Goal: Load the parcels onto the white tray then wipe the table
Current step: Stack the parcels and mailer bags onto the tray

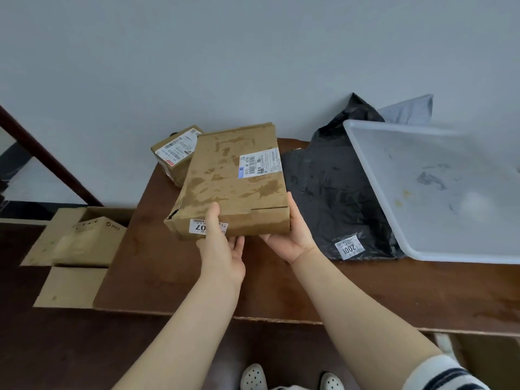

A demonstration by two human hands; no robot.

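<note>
Large cardboard parcel point(233, 178): flat, stained brown, held at the middle of the brown surface point(281, 288); a shipping label sits near its far right corner and a numbered sticker on its near edge
Left hand point(222, 249): grips the parcel's near edge, thumb on top across the numbered sticker, fingers point(238, 244) curled underneath
Right hand point(292, 237): grips the near right corner, thumb lying up the parcel's side, palm and fingers under the base
Lift: the near end looks raised off the surface, though I can't tell from here whether the far end touches down
Small cardboard parcel point(177, 153): at 11 o'clock from the large one, against the wall point(253, 52), tilted, with its near right part hidden behind the large parcel
Black bag parcel point(332, 192): lies flat at 3 o'clock from the large parcel, just beside it, with a white numbered sticker at its near end
White tray point(416, 153): further out at 3 o'clock, its left rim lying over the black bag's right side; the inside is scuffed and carries no parcels
Open cardboard boxes point(84, 243): down on the floor at 8 o'clock, flaps spread, just beside the surface's left end
Person: bare forearms, a striped sleeve point(444, 372) on the right arm, pale shoes point(253, 377) at 6 o'clock
</note>
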